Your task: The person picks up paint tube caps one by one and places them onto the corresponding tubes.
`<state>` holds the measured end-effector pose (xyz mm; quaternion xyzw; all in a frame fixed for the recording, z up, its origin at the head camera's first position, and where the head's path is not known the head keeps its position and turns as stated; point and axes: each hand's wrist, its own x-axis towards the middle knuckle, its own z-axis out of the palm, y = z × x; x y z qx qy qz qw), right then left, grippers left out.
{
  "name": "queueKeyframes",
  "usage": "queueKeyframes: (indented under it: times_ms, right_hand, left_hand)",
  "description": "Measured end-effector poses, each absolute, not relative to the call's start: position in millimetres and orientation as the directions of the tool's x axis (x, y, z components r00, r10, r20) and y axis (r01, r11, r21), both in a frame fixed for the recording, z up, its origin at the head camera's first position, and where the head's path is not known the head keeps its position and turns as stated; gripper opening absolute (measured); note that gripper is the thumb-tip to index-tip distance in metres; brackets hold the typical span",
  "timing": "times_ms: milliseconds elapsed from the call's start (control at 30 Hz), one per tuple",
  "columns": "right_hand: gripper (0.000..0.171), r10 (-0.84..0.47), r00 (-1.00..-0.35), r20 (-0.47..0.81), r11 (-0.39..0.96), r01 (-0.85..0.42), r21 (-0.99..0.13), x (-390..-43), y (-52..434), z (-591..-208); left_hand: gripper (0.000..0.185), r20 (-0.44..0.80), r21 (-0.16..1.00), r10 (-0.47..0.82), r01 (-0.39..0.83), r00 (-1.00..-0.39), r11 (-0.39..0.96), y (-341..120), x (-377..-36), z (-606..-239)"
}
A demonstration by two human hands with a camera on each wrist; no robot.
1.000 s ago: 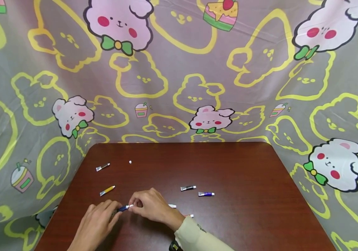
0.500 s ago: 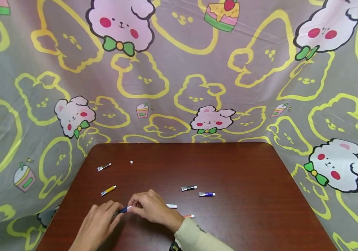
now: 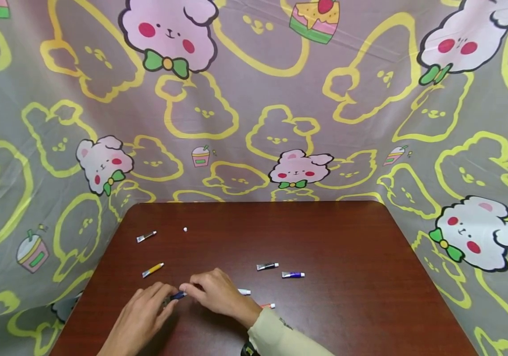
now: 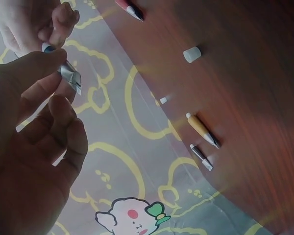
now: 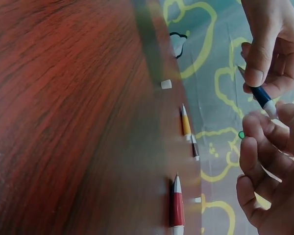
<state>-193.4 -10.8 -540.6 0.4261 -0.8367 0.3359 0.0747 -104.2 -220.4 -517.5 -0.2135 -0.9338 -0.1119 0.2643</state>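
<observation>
Desk [image 3: 347, 296], dark red wood, backed by cartoon-print cloth [image 3: 254, 123].

Left hand [image 3: 140, 319] and right hand [image 3: 215, 294] meet at the desk's 7 o'clock edge, over a small blue tube [image 3: 176, 295].

Left fingers pinch the tube's body. Right fingers [image 5: 258, 128] are curled at its white cap end, probably gripping the cap; the contact is partly hidden.

Progress: cap appears still on. One loose white cap [image 3: 185, 229] lies at 11 o'clock, beside a grey tube [image 3: 146, 236]. Yellow tube [image 3: 153, 269], black tube [image 3: 267, 266] and purple tube [image 3: 293, 274] lie untouched.
</observation>
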Motion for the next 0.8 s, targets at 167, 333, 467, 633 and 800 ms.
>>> queueKeyframes:
  times_ms: [167,333,467,633,800]
  right_hand:
    - [0.016,-0.655,-0.616,0.436,0.384,-0.77,-0.51,-193.6,-12.0,-542.9]
    - [0.014,-0.697,-0.561,0.446,0.315,-0.799,-0.513,-194.8,-10.8,-542.3]
    - [0.016,-0.735,-0.532,0.421,0.285,-0.805,-0.52,-196.4,-7.8,-540.5]
    - [0.013,-0.751,-0.521,0.406,0.286,-0.81,-0.512,-197.6,-5.9,-540.0]
    - [0.01,-0.745,-0.523,0.415,0.299,-0.817,-0.492,-197.9,-4.9,-540.0]
  left_hand:
    - [0.038,0.496,0.117,0.289,0.393,-0.819,0.912,-215.9,-102.2,-514.9]
    - [0.035,0.473,0.129,0.258,0.356,-0.842,0.925,-216.3,-100.9,-515.3]
    - [0.036,0.489,0.131,0.256,0.36,-0.834,0.924,-218.3,-101.2,-516.3]
    - [0.038,0.504,0.127,0.269,0.378,-0.821,0.917,-219.3,-102.2,-516.3]
    - [0.04,0.508,0.117,0.28,0.388,-0.815,0.914,-219.6,-103.3,-516.0]
